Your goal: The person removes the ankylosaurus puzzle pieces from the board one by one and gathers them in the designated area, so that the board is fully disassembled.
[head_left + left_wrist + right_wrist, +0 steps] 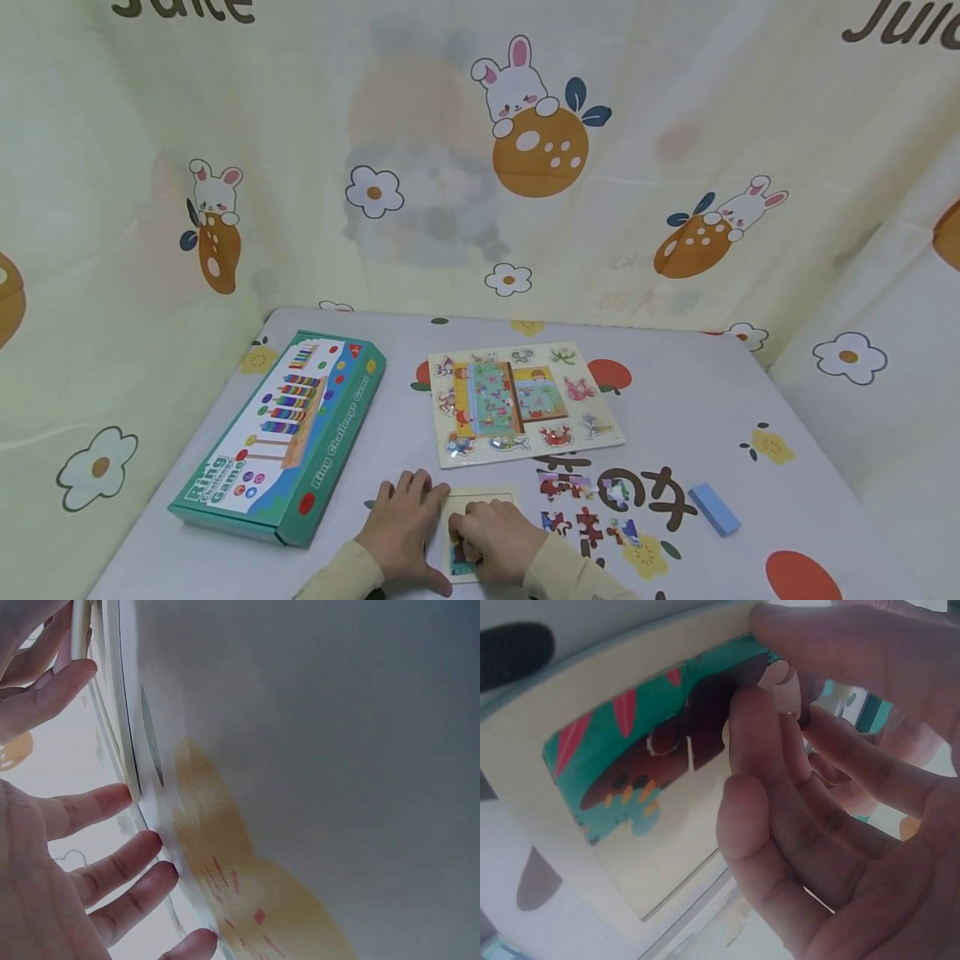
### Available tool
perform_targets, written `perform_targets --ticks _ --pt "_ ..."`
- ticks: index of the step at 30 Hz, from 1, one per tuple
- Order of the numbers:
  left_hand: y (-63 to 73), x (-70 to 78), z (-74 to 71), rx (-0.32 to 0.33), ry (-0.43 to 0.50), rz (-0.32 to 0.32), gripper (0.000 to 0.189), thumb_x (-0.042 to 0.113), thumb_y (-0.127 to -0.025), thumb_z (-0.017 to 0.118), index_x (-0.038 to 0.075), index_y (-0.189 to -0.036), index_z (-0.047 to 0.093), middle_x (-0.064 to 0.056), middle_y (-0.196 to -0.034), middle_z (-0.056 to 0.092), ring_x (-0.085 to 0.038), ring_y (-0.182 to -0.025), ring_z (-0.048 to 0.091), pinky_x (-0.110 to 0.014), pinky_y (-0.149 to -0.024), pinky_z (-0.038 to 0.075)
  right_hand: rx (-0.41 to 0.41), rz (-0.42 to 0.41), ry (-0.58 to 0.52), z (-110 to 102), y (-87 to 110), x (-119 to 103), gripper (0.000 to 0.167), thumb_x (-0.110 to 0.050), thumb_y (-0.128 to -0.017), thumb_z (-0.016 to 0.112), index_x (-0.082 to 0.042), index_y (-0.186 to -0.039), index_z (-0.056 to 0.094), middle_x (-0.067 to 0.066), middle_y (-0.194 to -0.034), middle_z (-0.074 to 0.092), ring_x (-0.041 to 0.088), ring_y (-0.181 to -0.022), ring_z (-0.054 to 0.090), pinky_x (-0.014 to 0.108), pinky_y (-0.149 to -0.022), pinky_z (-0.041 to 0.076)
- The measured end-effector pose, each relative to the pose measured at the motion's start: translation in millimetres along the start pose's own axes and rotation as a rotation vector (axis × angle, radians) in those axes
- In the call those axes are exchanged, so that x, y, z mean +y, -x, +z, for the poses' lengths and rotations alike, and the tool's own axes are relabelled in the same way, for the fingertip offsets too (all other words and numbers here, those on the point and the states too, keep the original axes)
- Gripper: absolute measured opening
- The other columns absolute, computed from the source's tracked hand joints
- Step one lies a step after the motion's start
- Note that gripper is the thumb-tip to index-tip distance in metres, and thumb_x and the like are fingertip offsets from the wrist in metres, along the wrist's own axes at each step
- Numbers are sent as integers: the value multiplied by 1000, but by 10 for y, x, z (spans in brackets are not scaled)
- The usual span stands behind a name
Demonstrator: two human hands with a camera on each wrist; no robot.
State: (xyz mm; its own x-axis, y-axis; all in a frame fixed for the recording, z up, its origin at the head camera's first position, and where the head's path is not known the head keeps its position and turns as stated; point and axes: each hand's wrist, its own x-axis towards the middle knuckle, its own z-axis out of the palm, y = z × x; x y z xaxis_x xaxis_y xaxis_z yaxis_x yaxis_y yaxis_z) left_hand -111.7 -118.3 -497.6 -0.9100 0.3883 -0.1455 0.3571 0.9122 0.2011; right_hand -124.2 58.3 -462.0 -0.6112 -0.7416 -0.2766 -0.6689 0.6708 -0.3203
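Observation:
A wooden puzzle tray (pixel 483 495) lies between my hands near the front of the table. In the right wrist view, joined pieces (pixel 641 772) with a brown shape on green fill one side, and bare tray floor shows beside them. My right hand (pixel 498 537) is over the tray with fingers bent, pinching a puzzle piece whose thin pale edge (pixel 80 634) shows in the left wrist view; its picture is hidden. My left hand (pixel 405 525) rests at the tray's left side, fingers spread, fingertips at the rim. Several loose jigsaw pieces (pixel 588 525) lie to the right.
A green Ring Challenge Game box (pixel 315 442) stands at the left. Behind the tray lies a sea-animal picture board (pixel 615 433). A blue block (pixel 714 509) sits right of the loose pieces. Patterned cloth (pixel 420 250) hangs around the table.

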Motion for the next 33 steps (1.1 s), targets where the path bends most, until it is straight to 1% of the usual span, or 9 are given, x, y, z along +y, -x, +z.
perform_targets --ticks 5,13,16,23,29,33 --pt "8 10 -3 2 -5 -5 113 80 -40 77 20 -132 52 1 -106 43 -18 -95 37 -43 -79 38 28 -21 21 4 5 2 30 -6 -70 81 -18 -93 66 -14 -70 50 1 -59 44 18 -57 40" --pt "5 8 -16 -2 -7 -4 113 81 -41 76 20 -132 51 1 -106 43 -18 -95 37 -43 -78 38 33 -33 13 4 1 -1 24 -18 -73 81 -19 -93 67 -15 -67 50 0 -58 44 17 -55 39" --pt "6 3 -17 -2 -7 -5 112 81 -41 76 20 -132 51 1 -106 43 -19 -95 37 -43 -79 38 41 -53 24 8 -3 -1 23 -20 -74 81 -20 -93 68 -15 -67 50 0 -57 44 17 -53 37" --pt "8 -10 -8 -10 3 -3 112 81 -41 75 21 -132 50 1 -107 43 -19 -96 37 -43 -79 37 21 -102 30 23 -18 33 23 -23 -75 78 -23 -96 69 -16 -68 49 0 -55 43 16 -53 36" --pt "0 -5 -8 -18 8 -4 112 82 -42 75 22 -133 50 0 -108 44 -20 -97 38 -45 -80 37 56 -141 22 52 -7 71 20 -24 -74 75 -22 -93 69 -17 -65 48 -2 -52 40 14 -50 33" --pt "-1 -8 -15 -17 0 -3 112 81 -42 75 21 -133 50 -1 -109 45 -20 -98 39 -45 -81 38 125 -209 -8 87 13 119 18 -22 -73 73 -21 -89 67 -17 -63 48 -6 -51 37 11 -49 29"
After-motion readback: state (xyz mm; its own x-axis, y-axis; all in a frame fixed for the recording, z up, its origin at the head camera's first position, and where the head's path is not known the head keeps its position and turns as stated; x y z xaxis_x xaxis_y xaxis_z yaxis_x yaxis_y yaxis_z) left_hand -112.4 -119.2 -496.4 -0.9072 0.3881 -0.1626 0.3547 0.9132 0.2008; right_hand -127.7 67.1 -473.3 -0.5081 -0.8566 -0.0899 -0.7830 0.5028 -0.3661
